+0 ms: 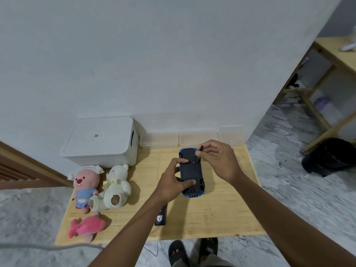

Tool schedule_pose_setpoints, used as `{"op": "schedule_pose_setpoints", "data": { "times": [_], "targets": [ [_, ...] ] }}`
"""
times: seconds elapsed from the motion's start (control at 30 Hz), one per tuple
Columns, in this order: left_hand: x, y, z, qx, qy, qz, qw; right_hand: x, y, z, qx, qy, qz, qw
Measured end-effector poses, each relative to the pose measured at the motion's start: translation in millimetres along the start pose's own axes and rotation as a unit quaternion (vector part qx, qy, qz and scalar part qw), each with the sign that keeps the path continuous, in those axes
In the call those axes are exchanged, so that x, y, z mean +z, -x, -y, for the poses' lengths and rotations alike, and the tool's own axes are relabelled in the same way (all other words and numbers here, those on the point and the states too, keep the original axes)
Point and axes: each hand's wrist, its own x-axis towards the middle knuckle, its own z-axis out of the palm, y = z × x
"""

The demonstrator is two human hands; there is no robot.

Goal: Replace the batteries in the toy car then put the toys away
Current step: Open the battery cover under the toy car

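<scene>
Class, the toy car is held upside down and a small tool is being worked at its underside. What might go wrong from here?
1. The right hand pinches the small tool with fingertips only; it may slip and jab the left hand, whose fingers grip the toy car close beside it.
2. Any small part that comes loose could roll off the table onto the mottled floor and be hard to spot.
</scene>
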Motion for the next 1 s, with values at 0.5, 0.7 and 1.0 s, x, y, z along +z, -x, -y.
{"op": "schedule_pose_setpoints", "data": {
  "times": [0.5, 0.7, 1.0],
  "targets": [
    [-1, -3, -2, -0.002, -0.006, 0.007, 1.000, 4, -1, -13, -0.037, 0.033, -0.006, 0.999],
    [1, -4, -2, -0.002, -0.013, 0.010, 1.000, 4, -1, -13, -0.056, 0.065, -0.008, 0.996],
    [-3, -7, -4, -0.005, -0.012, -0.005, 1.000, 5, 0, -19, -0.158, 0.189, 0.025, 0.969]
  ]
}}
